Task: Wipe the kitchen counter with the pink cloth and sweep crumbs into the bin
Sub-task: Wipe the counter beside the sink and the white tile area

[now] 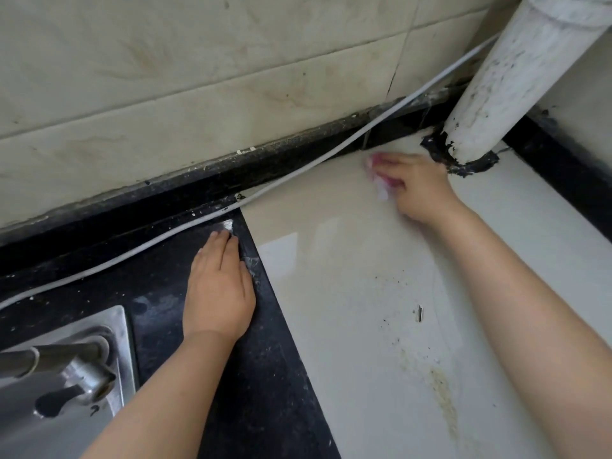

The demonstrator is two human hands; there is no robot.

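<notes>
Fingers (389, 172) of the right hand (419, 190) curled over the pink cloth (381, 180), pressing it on the pale worktop (347, 276) beside the white pipe (506, 87), left hand (217, 289) flat, fingers together, on the black worktop edge.

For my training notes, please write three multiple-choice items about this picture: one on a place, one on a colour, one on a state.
1. Where is the cloth?
A. in the sink
B. near the pipe foot
C. on the tap

2. What colour is the counter under the left hand?
A. black
B. red
C. blue

3. How does the left hand lie?
A. in a fist
B. round the cable
C. flat, fingers straight

Key: 1 B, the right hand holds it beside the pipe; 2 A, dark stone shows around the hand; 3 C, the fingers lie straight on the stone.
</notes>
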